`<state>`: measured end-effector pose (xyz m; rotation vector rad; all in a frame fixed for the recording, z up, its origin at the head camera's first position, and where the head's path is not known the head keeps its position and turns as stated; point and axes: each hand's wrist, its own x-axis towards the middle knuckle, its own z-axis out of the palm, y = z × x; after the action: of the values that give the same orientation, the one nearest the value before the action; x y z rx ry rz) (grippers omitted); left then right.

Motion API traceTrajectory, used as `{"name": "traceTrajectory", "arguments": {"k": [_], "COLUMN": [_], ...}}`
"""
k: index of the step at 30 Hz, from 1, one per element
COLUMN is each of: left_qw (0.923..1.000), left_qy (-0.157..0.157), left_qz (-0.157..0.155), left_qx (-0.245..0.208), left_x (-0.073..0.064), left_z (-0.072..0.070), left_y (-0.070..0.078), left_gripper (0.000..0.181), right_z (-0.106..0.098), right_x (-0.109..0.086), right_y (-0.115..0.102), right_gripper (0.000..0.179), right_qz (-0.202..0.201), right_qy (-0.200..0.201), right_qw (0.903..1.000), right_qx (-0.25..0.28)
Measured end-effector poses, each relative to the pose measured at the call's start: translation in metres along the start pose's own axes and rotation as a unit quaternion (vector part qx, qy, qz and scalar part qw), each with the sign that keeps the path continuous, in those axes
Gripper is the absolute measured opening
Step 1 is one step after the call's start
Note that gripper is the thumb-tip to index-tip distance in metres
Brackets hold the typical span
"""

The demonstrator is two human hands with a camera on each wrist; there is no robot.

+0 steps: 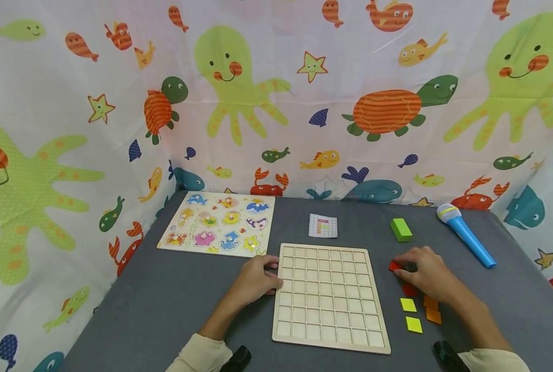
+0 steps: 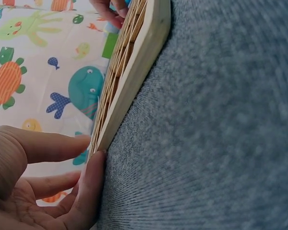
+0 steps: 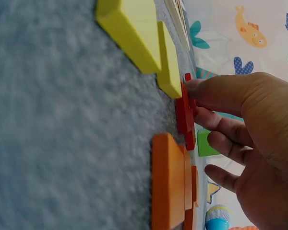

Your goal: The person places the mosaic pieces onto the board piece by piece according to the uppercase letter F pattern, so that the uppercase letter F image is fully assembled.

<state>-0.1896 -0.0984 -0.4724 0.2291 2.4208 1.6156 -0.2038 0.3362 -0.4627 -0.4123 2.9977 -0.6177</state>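
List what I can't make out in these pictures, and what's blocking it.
Head: the printed card's fine marks, too small to read.
Head: part of the red tile, covered by the right hand.
Left wrist: the cell floors of the wooden grid board, hidden by its rim and dividers.
Right wrist: parts of the farther orange tiles, hidden by the nearest one.
Right wrist: most of the microphone, cut off by the bottom edge.

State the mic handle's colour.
Blue: the handle shows best in the head view.
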Motion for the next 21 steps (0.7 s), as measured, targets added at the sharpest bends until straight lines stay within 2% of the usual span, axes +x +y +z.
{"name": "traceTrajectory", "arguments": {"k": [12, 21], "left_qw": [0.9998, 0.9997], "left_qy": [0.002, 0.005], "left_qz": [0.016, 0.014], "left_qx": [0.009, 0.017], "left_x": [0.001, 0.001], "left_z": [0.001, 0.001], "left_y": [-0.002, -0.001], "left_gripper": [0.061, 0.062], "right_z": [0.000, 0.009], "right_x": [0.001, 0.009], "right_y": [-0.024, -0.047], "right_gripper": [0.036, 0.032], "right_qz": [-0.007, -0.036], "right_qy": [0.020, 0.027], "right_qw": [0.9997, 0.9987], "right_qx": [0.009, 0.023]}}
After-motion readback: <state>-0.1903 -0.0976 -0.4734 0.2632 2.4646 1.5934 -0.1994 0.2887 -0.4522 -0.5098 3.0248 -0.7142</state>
